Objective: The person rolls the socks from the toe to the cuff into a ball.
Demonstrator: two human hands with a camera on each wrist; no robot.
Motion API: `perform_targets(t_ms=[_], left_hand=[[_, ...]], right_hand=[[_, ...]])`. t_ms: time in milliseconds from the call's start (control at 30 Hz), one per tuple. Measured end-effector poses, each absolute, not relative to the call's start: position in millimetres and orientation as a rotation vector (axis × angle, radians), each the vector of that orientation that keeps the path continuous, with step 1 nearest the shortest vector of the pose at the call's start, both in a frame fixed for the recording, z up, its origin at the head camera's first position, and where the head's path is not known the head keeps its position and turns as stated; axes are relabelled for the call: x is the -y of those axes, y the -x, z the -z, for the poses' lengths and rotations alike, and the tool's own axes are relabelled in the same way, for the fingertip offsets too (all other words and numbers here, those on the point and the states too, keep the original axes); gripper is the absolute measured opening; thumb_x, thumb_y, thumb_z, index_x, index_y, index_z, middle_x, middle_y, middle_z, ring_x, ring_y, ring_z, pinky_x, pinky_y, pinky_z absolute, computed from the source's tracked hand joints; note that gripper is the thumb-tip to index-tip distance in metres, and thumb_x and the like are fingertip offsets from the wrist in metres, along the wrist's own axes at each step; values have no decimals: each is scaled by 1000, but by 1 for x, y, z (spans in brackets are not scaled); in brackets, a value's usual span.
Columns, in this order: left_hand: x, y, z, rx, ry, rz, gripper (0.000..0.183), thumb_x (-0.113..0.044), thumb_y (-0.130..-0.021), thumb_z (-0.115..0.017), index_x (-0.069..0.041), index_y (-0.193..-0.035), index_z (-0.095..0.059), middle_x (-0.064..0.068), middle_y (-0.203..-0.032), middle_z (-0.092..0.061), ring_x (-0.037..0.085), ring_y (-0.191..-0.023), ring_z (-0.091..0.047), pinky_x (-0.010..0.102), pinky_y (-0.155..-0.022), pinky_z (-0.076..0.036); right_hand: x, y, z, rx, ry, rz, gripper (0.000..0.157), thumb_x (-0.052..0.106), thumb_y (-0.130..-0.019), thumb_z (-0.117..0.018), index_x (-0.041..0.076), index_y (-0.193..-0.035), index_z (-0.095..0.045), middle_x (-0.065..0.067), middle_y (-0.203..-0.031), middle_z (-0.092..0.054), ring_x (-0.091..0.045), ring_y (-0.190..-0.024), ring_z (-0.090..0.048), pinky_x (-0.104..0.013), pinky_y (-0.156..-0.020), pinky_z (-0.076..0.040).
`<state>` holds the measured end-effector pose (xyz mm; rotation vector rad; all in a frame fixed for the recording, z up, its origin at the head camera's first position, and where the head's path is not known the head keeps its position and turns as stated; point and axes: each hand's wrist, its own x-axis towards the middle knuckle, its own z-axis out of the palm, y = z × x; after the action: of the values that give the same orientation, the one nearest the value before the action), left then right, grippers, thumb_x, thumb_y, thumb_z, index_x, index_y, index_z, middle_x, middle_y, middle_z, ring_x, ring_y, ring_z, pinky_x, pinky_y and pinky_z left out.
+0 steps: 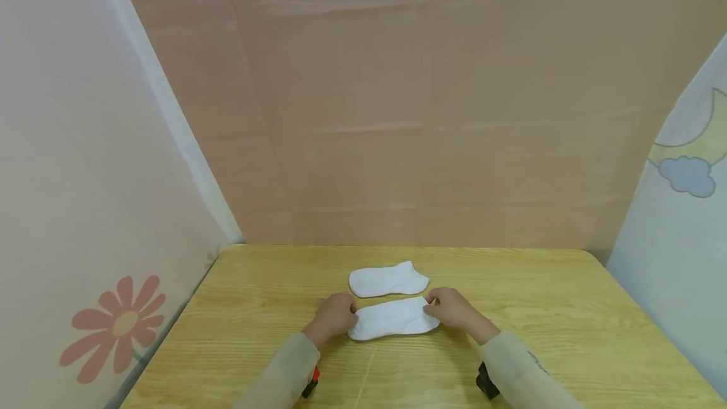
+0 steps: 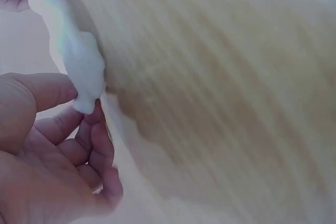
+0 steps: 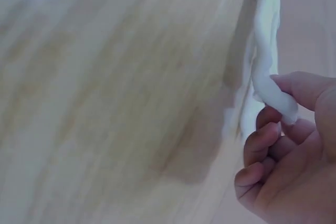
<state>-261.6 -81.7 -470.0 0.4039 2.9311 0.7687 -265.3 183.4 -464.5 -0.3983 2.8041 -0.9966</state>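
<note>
Two white ankle socks are on the wooden table. The nearer sock (image 1: 392, 319) is stretched sideways between both hands. At its left end my left hand (image 1: 335, 315) pinches the fabric between thumb and fingers; the left wrist view shows the white sock (image 2: 84, 66) in that pinch. My right hand (image 1: 452, 309) pinches the other end near the top corner, and the sock (image 3: 270, 87) appears between thumb and forefinger in the right wrist view. Just beyond it lies the second sock (image 1: 386, 281), flat, with neither hand on it.
The wooden table (image 1: 539, 308) reaches back to a tan cloth backdrop (image 1: 420, 112). Pale curtains stand at both sides, with a flower print (image 1: 119, 327) on the left. Dark wrist devices (image 1: 486, 382) show beneath the sleeves.
</note>
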Motion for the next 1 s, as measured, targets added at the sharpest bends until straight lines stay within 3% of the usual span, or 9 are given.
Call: perform_targets(t_ms=[133,200,300,500,733,1000], left_hand=[[87,276,472,-2871,-483,-1001,17,1,-78,-52,-3,-61,-53,-3,-56,-40,9,-50,-34,23,-49,-30],[90,285,471,-2842,-509,-1133,14,4,-80,-52,1,-66,-54,0,-58,-40,10,-51,-33,21,-47,-30],[91,298,466,-2848,-501,-1211,7,2,-82,-54,4,-76,-58,4,-66,-48,11,-56,-37,22,-54,-36],[89,320,463,-2879,-374,-1219,10,1,-82,-54,6,-85,-62,14,-84,-62,15,-66,-49,29,-61,-46],[82,325,469,-2957,-282,-1127,8,2,-76,-54,2,-73,-61,9,-73,-59,16,-63,-47,28,-56,-43],[81,319,473,-2987,-261,-944,9,2,-73,-57,1,-81,-61,9,-81,-61,20,-70,-53,34,-62,-46]], right_hand=[[-186,278,460,-2835,429,1026,13,15,-86,-57,4,-91,-60,1,-60,-46,-10,-50,-38,-24,-47,-35],[-186,285,456,-2865,422,1030,13,16,-86,-57,5,-92,-61,1,-59,-44,-9,-50,-36,-23,-48,-34],[-184,296,450,-2913,414,1048,14,17,-85,-58,5,-92,-62,1,-58,-42,-9,-49,-34,-23,-48,-31],[-178,321,448,-2963,378,983,16,19,-85,-58,7,-94,-63,-1,-61,-44,-12,-53,-35,-25,-49,-30],[-172,328,459,-3025,290,810,20,22,-84,-60,7,-98,-63,-3,-88,-63,-15,-74,-52,-32,-64,-43],[-168,322,474,-3047,289,696,22,23,-84,-60,4,-96,-64,-8,-92,-65,-19,-76,-56,-38,-67,-46]])
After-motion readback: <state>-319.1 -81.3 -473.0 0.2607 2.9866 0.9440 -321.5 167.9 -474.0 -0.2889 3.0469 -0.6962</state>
